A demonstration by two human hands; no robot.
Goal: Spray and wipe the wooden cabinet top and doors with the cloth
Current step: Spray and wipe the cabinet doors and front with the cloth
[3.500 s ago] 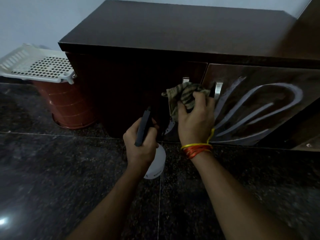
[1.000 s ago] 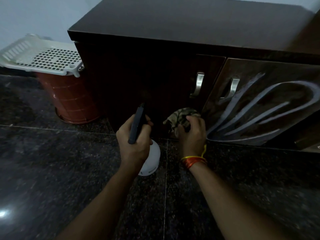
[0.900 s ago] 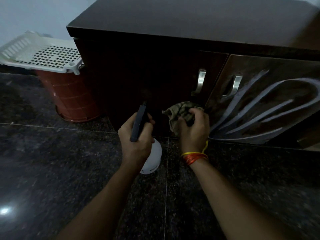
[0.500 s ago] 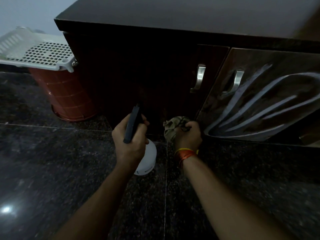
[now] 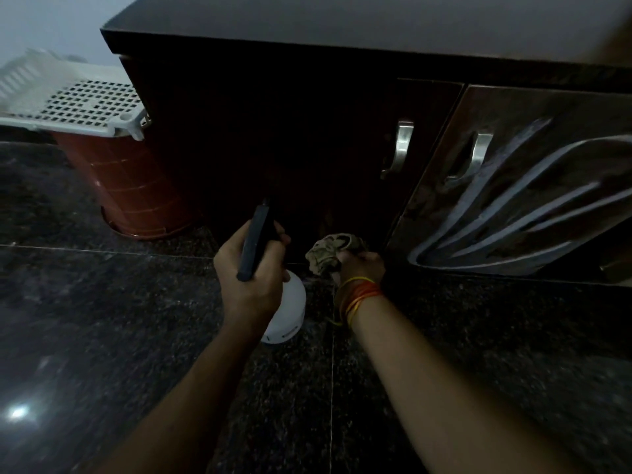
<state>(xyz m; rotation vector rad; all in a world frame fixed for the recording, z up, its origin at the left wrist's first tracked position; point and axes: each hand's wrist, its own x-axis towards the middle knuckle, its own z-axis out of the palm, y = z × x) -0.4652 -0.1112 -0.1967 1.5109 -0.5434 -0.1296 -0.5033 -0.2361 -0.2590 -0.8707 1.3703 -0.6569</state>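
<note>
A dark wooden cabinet fills the upper view, with its plain left door and a right door bearing pale curved inlays. Each door has a metal handle near the middle seam. My left hand grips a white spray bottle with a dark head, nozzle aimed at the left door. My right hand grips a bunched greenish cloth against the bottom edge of the left door, close to the floor.
A red-brown bin with a white perforated basket on top stands left of the cabinet. The floor is dark polished granite tile with a light reflection at the lower left. A pale wall lies behind.
My right hand has slid the cloth down the left door from near the handles to the bottom edge. My left hand with the bottle has stayed nearly in place.
</note>
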